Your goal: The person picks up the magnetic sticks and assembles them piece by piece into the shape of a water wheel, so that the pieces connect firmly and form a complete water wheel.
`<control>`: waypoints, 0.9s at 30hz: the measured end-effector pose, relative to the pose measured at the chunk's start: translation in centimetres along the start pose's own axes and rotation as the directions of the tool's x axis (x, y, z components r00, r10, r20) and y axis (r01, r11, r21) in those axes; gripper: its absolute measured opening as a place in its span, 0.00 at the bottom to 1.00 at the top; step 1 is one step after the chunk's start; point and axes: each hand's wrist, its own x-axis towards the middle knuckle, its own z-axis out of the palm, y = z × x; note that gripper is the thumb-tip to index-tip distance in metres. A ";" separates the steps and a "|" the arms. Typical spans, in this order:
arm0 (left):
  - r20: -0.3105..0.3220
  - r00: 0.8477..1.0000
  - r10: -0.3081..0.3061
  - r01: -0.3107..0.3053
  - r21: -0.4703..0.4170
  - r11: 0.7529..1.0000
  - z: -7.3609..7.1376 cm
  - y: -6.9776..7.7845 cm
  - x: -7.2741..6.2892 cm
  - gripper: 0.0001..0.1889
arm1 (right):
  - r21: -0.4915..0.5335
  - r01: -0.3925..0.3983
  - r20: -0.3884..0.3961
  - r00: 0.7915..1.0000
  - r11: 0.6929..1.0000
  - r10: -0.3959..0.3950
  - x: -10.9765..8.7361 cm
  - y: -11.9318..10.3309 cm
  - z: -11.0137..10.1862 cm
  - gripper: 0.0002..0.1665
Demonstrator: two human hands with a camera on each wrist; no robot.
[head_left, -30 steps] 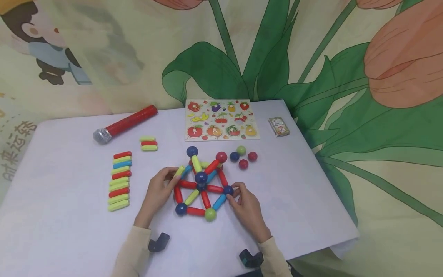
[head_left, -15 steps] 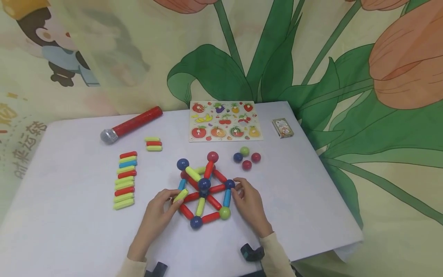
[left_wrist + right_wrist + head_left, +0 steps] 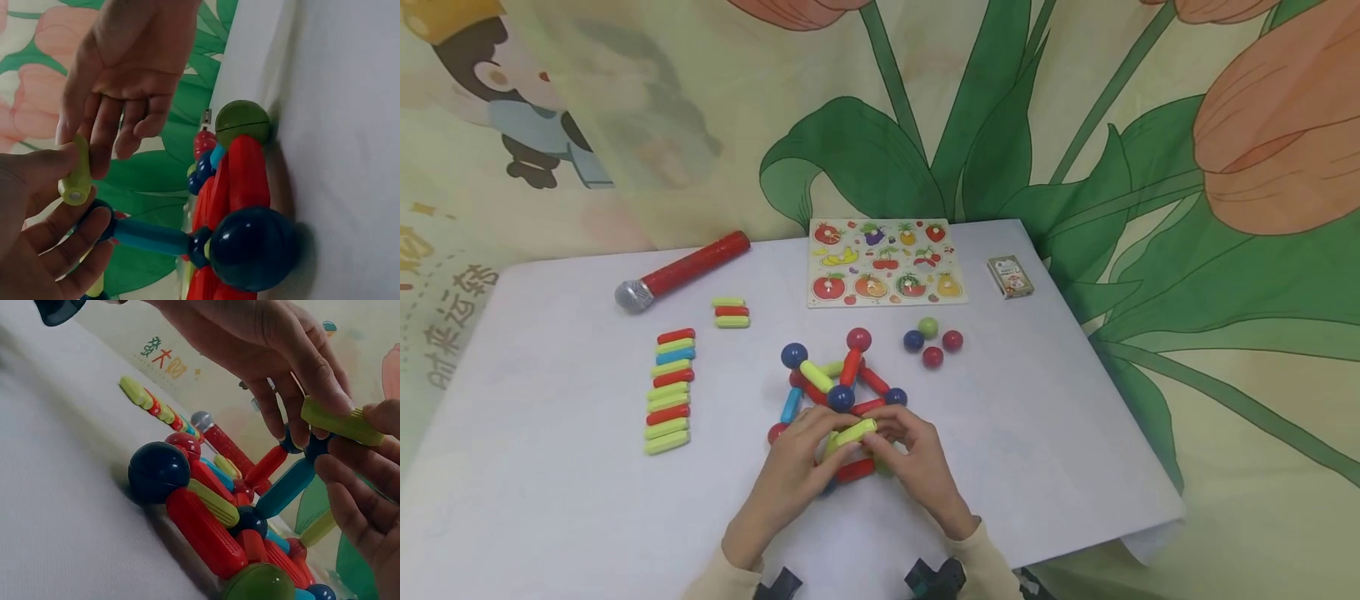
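Note:
My left hand (image 3: 793, 467) and my right hand (image 3: 921, 462) meet over the front of a ball-and-rod structure. Between them they pinch a yellow-green magnetic rod (image 3: 856, 431), one at each end, as the right wrist view shows for the rod (image 3: 342, 422). Beneath, the structure has a ring of red, blue and yellow-green rods joined by balls. A raised dark blue ball (image 3: 841, 398) tops its middle, and a blue rod (image 3: 153, 236) stands under that ball. Another blue ball (image 3: 794, 355) and a red ball (image 3: 859, 339) end tilted rods behind. My hands hide part of the front of the ring.
Several loose rods (image 3: 670, 392) lie in a column at the left, with a short stack (image 3: 732, 312) nearby. Loose balls (image 3: 932, 357) sit at right. Further back are a red microphone (image 3: 696, 262), a fruit puzzle board (image 3: 887, 263) and a small box (image 3: 1011, 277).
The structure was turned, and my right hand let go of its blue ball. My left hand brought the yellow-green rod rightward over the structure's front, where my right hand now pinches it too.

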 end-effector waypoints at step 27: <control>-0.163 0.941 -0.295 0.310 0.078 0.947 -1.7 -6.4 -0.3 0.12 | 0.196 -0.237 -0.132 0.955 0.952 0.265 2.6 2.2 -1.2 0.19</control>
